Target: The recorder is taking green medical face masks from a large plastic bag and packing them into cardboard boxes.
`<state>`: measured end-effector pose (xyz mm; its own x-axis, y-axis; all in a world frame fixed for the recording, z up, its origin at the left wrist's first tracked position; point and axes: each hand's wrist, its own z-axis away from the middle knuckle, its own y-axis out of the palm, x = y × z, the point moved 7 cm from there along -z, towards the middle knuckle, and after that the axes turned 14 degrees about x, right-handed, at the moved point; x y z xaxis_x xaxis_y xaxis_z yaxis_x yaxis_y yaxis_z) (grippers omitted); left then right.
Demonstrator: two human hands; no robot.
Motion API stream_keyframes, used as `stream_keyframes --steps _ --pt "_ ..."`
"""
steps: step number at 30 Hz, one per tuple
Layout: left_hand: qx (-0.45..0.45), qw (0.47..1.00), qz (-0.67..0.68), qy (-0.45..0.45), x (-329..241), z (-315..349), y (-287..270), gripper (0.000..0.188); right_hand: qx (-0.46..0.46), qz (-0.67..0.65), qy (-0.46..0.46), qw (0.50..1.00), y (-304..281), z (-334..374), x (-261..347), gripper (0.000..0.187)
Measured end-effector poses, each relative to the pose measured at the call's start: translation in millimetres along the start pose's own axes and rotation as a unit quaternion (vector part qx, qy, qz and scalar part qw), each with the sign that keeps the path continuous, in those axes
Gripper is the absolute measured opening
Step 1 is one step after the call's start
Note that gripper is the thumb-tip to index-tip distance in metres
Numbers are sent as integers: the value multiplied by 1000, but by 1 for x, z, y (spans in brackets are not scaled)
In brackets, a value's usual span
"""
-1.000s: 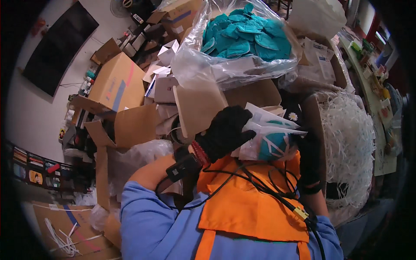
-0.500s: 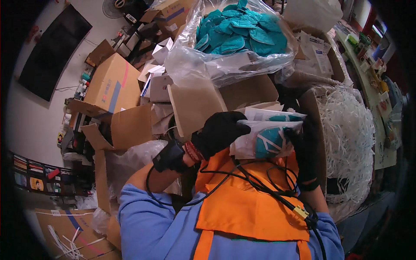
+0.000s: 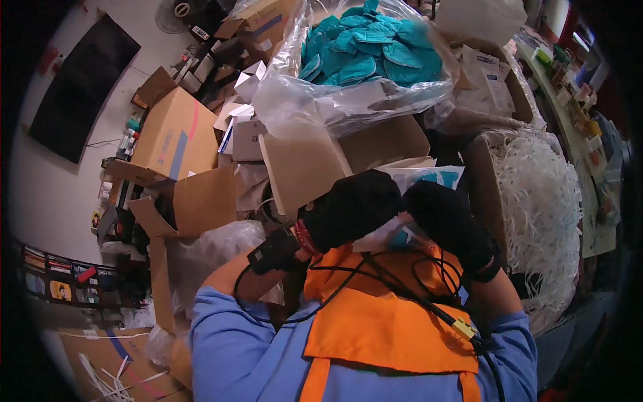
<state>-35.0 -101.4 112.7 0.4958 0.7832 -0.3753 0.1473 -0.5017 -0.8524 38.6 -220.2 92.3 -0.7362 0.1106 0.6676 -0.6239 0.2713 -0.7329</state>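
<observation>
Both my hands wear black gloves and meet close in front of my chest. My left hand (image 3: 351,208) and my right hand (image 3: 445,221) are both closed on a small clear plastic packet (image 3: 395,231) with a teal item inside; most of the packet is hidden between them. Just beyond my hands lies another white and teal packet (image 3: 429,177) on an open cardboard box (image 3: 315,161). Above that box sits a large clear bag of teal gloves (image 3: 365,57).
A box of white shredded paper (image 3: 536,201) stands at my right. Several cardboard boxes (image 3: 171,134) and clear plastic bags are piled at my left. Black cables hang over my orange vest (image 3: 382,321). A cluttered bench (image 3: 589,134) runs along the far right.
My hands have drawn together and closer to my chest. The packet, spread wide between them before, is now mostly covered by both gloves.
</observation>
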Motion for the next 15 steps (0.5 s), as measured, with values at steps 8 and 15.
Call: stream_keyframes --steps 8,15 --pt "46 990 127 -45 11 -7 19 5 -10 -35 64 997 2 4 -13 18" --pt "22 998 21 -52 12 7 26 7 -68 161 -14 984 -1 -1 20 12"
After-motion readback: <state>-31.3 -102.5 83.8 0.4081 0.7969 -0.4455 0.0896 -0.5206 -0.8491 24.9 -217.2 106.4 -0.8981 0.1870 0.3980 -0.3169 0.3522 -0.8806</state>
